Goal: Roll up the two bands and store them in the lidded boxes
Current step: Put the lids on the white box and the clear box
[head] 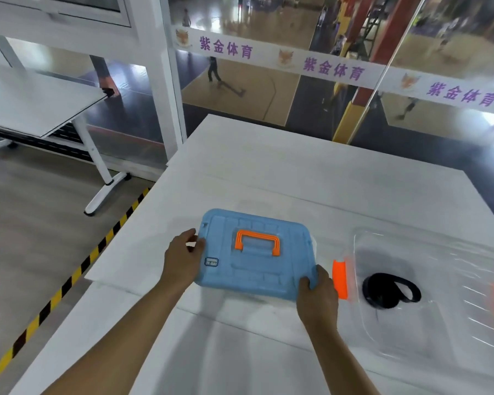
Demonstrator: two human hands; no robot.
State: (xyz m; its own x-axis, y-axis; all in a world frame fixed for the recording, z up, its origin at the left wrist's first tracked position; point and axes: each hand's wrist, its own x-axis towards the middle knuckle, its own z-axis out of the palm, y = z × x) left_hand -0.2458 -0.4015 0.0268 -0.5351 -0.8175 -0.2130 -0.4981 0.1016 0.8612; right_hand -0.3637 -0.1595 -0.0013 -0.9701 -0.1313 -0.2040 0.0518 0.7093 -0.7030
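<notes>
Both hands hold the blue lid (257, 255) by opposite edges: the left hand (183, 259) pinches the lid's 9 o'clock edge, thumb on top and fingers hidden under the rim, and the right hand (317, 292) clamps the corner at about 5 o'clock with fingers curled over the top. A grip spread across two sides like this keeps a wide, flat lid level, which suits squaring it over a box rim or lifting it clear; whether a box sits beneath it cannot be told, since the lid covers whatever is below. Its orange handle (257, 242) lies folded flat at the lid's centre, untouched. At 3 o'clock from the right hand, just beside it, stands the clear box (428, 337) on the white worktop (268, 166), lid off, with an orange latch (340, 279) on its near end wall. Inside it the black band (391, 292) lies coiled loosely on the floor of the box, already stored but uncovered. It is apart from both hands, nearer the right. A second band is not visible anywhere; it may be under the blue lid
</notes>
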